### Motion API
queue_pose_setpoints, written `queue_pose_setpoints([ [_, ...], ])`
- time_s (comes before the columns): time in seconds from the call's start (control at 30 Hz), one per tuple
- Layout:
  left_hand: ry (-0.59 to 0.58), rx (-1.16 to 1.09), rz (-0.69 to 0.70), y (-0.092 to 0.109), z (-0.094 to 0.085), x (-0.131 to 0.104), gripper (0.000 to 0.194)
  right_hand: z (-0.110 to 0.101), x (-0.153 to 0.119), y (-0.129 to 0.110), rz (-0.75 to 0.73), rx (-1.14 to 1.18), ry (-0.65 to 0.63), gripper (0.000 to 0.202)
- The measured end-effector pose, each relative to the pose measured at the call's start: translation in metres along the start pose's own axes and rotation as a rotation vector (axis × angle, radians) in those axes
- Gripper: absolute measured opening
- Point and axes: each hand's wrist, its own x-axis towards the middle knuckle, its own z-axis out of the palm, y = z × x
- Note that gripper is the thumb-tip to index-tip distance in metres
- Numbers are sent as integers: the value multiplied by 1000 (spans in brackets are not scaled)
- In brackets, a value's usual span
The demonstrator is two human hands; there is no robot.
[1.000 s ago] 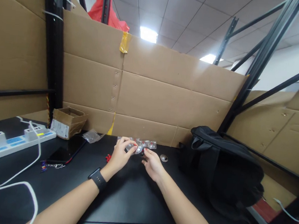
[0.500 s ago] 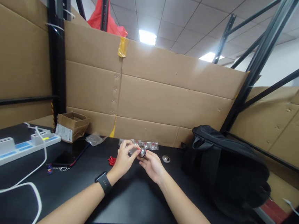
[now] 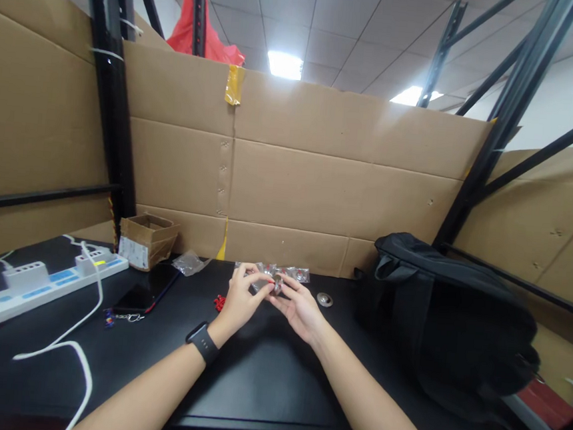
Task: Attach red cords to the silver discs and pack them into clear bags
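My left hand (image 3: pixel 242 299), with a dark watch on the wrist, pinches a small round metal piece (image 3: pixel 277 283) by its left side. My right hand (image 3: pixel 299 310) grips the same piece from the right with thumb and fingertips. The fingers hide much of it, so its exact kind cannot be made out. Right of my right hand, a flat metal disc (image 3: pixel 324 299) lies on the black table. Just left of my left hand is a small red bundle (image 3: pixel 219 302). Behind both hands lie several clear plastic packets (image 3: pixel 297 274) with red bits in them.
A black bag (image 3: pixel 452 323) stands at the right. On the left are a white power strip (image 3: pixel 67 283) with a loose white cable, a phone (image 3: pixel 147 291), a keychain (image 3: pixel 127 317), an opened cardboard box (image 3: pixel 148 240) and a crumpled plastic bag (image 3: pixel 189 263). Cardboard walls (image 3: pixel 320 178) enclose the table.
My hands have come closer together around the metal piece, and less of its round face shows. The whole view has shifted slightly; the things on the table lie as before.
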Motion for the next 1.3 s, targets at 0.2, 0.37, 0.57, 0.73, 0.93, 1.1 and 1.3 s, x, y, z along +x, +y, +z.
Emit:
queue_pose_setpoints([
  [0.2, -3, 4, 22, 2, -1, 0, 12, 2, -3, -7, -46, -29, -39, 39],
  [0.37, -24, 21, 36, 6, -4, 1, 13, 3, -7, -13, -88, -94, -66, 45],
  [0.57, -261, 163, -11, -14, 1, -2, 38, -10, -5, -26, -164, -342, 3, 45],
  [0.73, -619, 286, 9, -32, 2, -8, 50, -30, 3, -35, -426, -968, 182, 35],
  [0.93, -862, 322, 92, -28, -2, -11, 46, -46, 7, -36, -491, -1288, 228, 31],
  [1.1, -894, 356, 113, -20, -2, -12, 42, -51, 5, -31, -406, -1516, 103, 29],
  [1.3, -924, 328, 136, -16, 0, -13, 42, -49, 5, -21, -306, -1712, 33, 26],
])
